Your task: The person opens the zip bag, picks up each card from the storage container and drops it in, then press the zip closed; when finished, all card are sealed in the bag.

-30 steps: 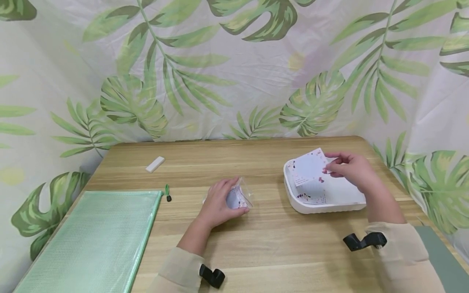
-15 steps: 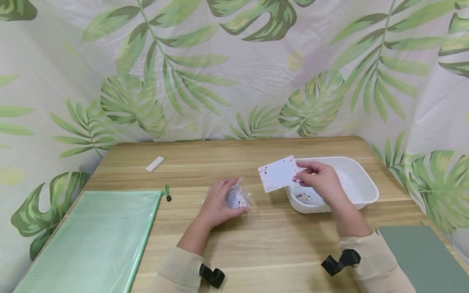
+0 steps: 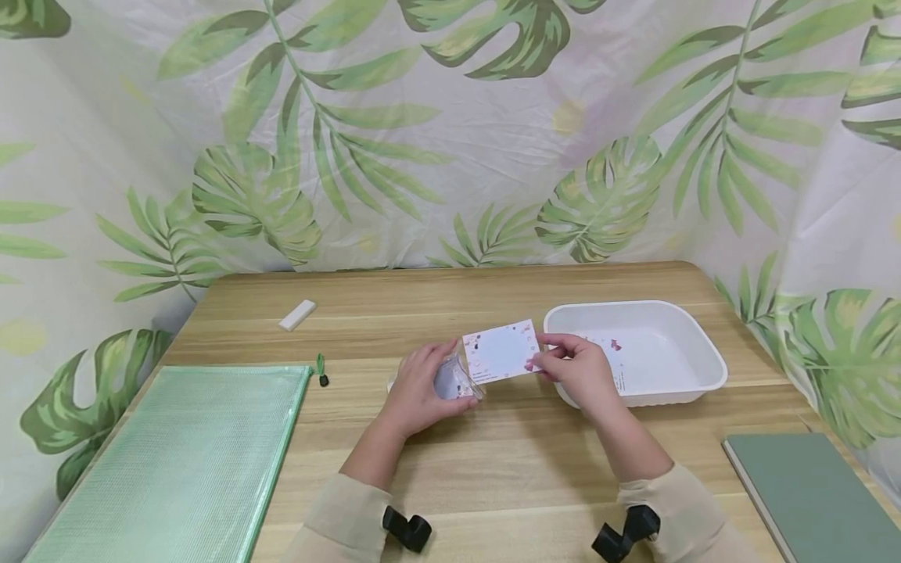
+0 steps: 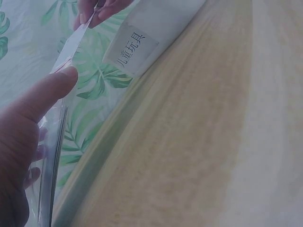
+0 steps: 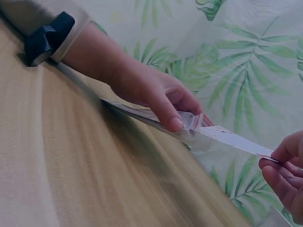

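My left hand (image 3: 425, 391) grips a clear plastic zip bag (image 5: 193, 122) by its edges, with its mouth facing right. Printed cards (image 3: 450, 381) show inside the bag. Between thumb and fingers, my right hand (image 3: 579, 371) pinches the right edge of a white card (image 3: 501, 350) with a pale blue middle and small printed figures along its border. The card's left end is at the bag's mouth; in the right wrist view it lines up with the opening. How far it reaches inside is hard to tell.
A white plastic bin (image 3: 669, 344) with a printed label (image 4: 135, 51) stands at right, a printed card inside. A green mesh zip pouch (image 3: 176, 453) lies at left, near its black-tipped zip pull (image 3: 323, 380). A white block (image 3: 298, 315) lies behind; a grey-green book (image 3: 809, 485) sits front right.
My right hand has carried the card leftward from over the white bin to the mouth of the bag. My left hand has stayed in place, holding the bag.
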### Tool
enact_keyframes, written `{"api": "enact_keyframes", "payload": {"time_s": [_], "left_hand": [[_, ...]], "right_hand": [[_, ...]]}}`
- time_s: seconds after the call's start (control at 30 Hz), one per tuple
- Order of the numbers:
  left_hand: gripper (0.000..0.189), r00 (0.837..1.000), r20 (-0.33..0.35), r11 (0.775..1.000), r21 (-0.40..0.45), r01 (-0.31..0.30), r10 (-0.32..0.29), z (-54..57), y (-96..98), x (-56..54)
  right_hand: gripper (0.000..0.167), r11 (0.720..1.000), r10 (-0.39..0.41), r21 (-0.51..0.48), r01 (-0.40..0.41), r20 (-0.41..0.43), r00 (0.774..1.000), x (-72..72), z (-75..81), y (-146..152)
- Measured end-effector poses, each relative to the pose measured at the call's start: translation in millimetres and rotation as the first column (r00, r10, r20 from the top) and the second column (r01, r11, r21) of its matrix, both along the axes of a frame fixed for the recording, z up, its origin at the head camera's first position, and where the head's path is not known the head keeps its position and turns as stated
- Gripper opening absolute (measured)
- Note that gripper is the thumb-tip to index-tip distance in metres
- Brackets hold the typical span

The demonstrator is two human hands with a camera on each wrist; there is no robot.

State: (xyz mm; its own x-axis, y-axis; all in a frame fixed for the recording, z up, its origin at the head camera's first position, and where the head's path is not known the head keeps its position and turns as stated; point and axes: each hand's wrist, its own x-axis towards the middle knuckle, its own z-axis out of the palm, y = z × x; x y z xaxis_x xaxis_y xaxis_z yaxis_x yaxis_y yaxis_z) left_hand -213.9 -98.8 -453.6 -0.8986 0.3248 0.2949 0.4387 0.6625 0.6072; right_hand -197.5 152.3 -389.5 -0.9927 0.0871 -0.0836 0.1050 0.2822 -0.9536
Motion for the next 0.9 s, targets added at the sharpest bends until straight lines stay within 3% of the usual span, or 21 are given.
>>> {"api": "enact_keyframes", "payload": {"time_s": [0.43, 0.9], "left_hand": [[0.095, 1.0, -0.012, 1.0, -0.003, -0.028, 0.028, 2.5, -0.2, 1.2], [0.093, 0.998, -0.063, 1.0, -0.002, 0.017, -0.017, -0.9, -0.6, -0.2]], "right_hand": [[0.04, 1.0, -0.01, 0.003, 0.01, 0.037, 0.999, 6.7, 2.3, -4.3], [0.036, 0.996, 0.084, 0.039, -0.085, 0.029, 0.996, -0.6, 0.7, -25.5]]}}
